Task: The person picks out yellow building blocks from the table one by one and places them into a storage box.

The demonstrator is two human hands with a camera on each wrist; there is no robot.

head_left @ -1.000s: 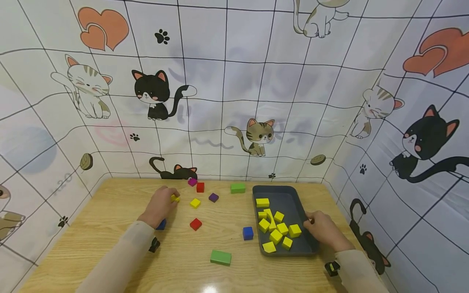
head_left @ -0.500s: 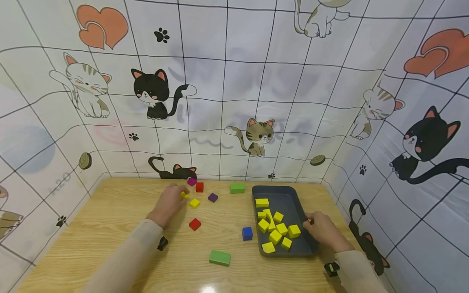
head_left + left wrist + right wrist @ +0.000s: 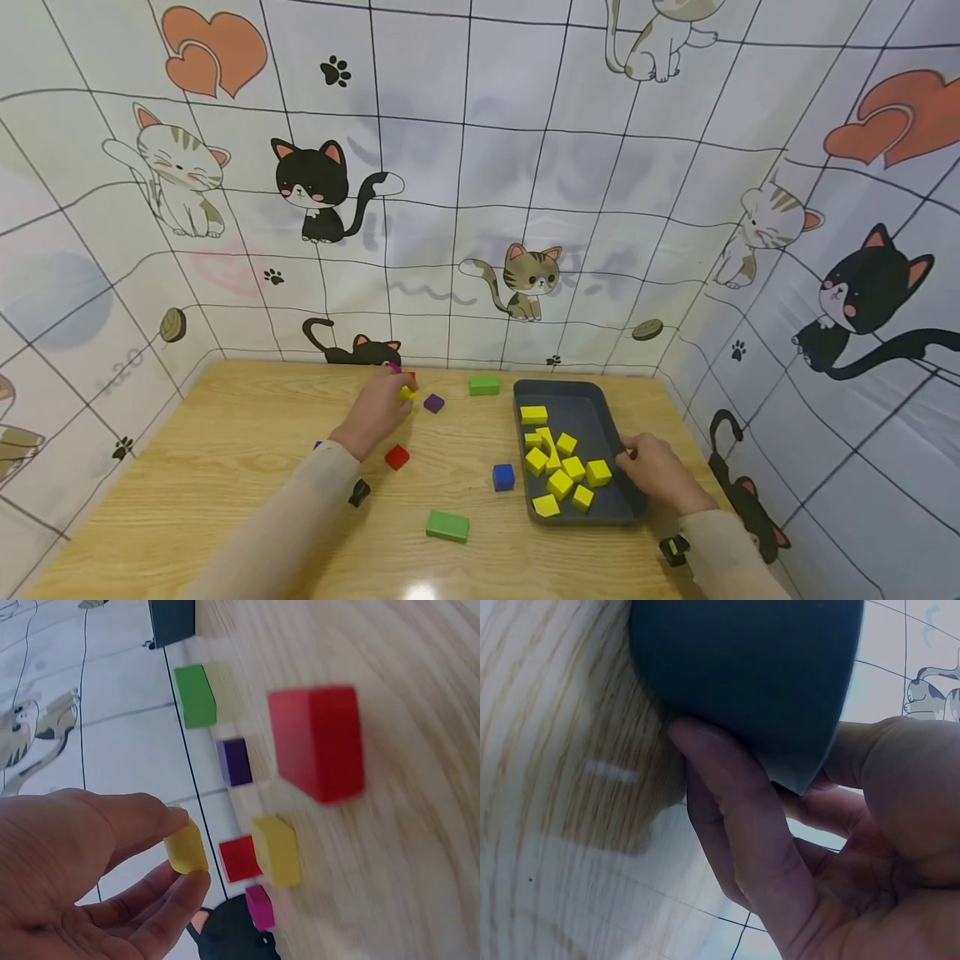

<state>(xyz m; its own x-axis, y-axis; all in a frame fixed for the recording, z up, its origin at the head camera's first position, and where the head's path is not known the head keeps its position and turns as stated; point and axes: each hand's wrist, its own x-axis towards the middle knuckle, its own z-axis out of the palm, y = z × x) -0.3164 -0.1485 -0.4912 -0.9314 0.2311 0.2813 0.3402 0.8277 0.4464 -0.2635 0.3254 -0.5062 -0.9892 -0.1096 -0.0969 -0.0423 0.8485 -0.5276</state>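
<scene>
My left hand (image 3: 377, 407) pinches a small yellow block (image 3: 186, 847) between thumb and fingertips above the table. Below it a second yellow block (image 3: 277, 851) rests on the wood, beside a red block (image 3: 239, 858) and a magenta block (image 3: 259, 907). At the right, my right hand (image 3: 663, 471) grips the rim of a dark grey tray (image 3: 596, 408), thumb on one side and fingers on the other in the right wrist view. Several yellow blocks (image 3: 559, 483) lie in the tray, mostly toward its left side.
Loose on the table are a purple block (image 3: 433, 403), a nearer red block (image 3: 397, 457), a blue cube (image 3: 503, 477) and two green blocks, one far (image 3: 483, 384), one near. The left sleeve mostly hides another blue block (image 3: 318, 445). A cat-print cloth (image 3: 420, 250) encloses the back and sides.
My left hand has moved to the right with the yellow block, now covering the spot of the second yellow block in the head view. My right hand has stayed on the tray.
</scene>
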